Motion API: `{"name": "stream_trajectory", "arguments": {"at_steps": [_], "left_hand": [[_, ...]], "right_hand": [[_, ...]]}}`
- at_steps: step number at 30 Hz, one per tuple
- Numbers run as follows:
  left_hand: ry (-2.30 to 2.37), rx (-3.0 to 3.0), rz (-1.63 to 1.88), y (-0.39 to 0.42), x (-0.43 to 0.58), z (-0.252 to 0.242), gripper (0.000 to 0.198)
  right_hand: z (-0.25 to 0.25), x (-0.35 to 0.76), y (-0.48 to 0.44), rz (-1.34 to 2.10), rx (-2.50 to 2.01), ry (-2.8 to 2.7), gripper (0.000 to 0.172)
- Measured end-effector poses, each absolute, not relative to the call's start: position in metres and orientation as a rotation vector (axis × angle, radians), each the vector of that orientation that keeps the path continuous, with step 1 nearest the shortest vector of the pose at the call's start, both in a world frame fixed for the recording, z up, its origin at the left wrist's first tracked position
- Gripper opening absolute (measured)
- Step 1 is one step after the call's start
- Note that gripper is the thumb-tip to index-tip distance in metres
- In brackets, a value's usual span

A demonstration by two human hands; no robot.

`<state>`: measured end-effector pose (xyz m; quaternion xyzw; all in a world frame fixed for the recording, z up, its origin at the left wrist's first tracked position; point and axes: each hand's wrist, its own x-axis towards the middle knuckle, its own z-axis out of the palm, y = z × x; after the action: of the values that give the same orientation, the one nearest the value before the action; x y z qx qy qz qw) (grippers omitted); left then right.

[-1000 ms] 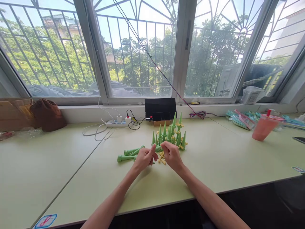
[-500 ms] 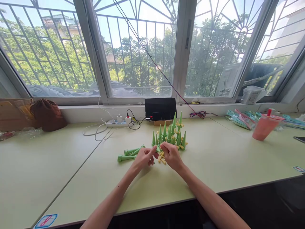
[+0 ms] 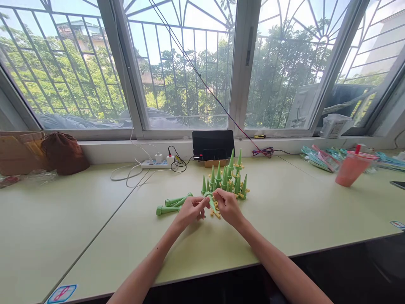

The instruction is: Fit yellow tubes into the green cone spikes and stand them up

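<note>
The person's left hand pinches a green plastic spike, tip angled down over loose yellow pieces, apparently steadying it for the right hand, curled close beside, whose grip on anything cannot be told.

Tight quarters in the middle: the left hand and right hand close in around a green spike, with barely a slot between them! Straight ahead, upright green spikes wall off the route, the dark tablet close behind. Loose yellow pieces clutter the low gap between the hands. Out left, lying green spikes block the near side; past them, the tabletop opens up. And on the right, a wide lane runs to the pink cup.
</note>
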<state>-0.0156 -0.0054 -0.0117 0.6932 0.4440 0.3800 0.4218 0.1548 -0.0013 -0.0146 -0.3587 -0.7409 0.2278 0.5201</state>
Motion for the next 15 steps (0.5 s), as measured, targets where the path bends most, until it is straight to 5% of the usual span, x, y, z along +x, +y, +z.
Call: {"name": "stream_trajectory", "arguments": {"at_steps": [15], "left_hand": [[1.109,1.917,1.147,-0.0112,-0.0124,-0.0061,0.038]], "right_hand": [[-0.0201,0.1532,0.0033,0.648,-0.897,-1.699,0.039]]}}
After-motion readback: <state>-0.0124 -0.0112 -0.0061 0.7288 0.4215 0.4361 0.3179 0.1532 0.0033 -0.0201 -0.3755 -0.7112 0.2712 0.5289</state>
